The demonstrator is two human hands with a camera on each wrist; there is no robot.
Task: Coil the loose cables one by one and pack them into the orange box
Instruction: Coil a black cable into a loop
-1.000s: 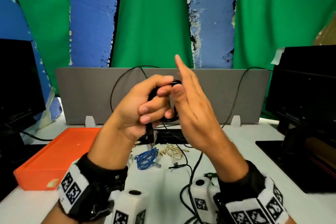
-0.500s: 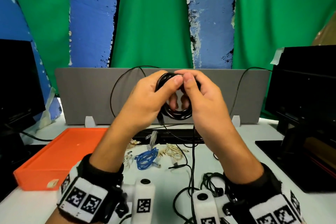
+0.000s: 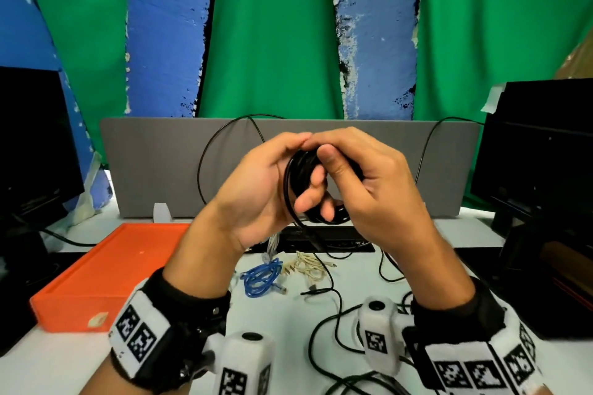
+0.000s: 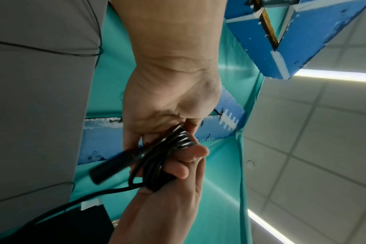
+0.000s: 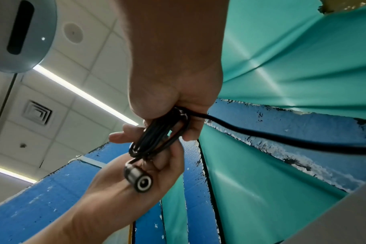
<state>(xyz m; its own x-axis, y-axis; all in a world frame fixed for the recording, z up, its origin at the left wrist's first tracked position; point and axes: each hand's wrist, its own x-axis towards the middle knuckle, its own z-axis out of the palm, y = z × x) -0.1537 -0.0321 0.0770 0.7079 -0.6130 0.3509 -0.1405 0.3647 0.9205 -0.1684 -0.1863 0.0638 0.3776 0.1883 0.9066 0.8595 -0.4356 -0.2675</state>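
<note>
Both hands, left hand (image 3: 256, 189) and right hand (image 3: 372, 189), grip the half-coiled black cable (image 3: 296, 176); right of the empty orange box (image 3: 96, 279), other cables wait.

Two hands raised: left hand (image 3: 256, 189), right hand (image 3: 375, 189). One black cable (image 3: 293, 183), part-coiled. One orange box (image 3: 106, 269). One blue cable bundle (image 3: 261, 276), one beige cable bundle (image 3: 308, 266), one grey cable bundle (image 3: 272, 242). Two dark monitors: one at left (image 3: 32, 144), one at right (image 3: 539, 151). One grey divider panel (image 3: 154, 167). Two wrist cameras (image 3: 247, 362).
</note>
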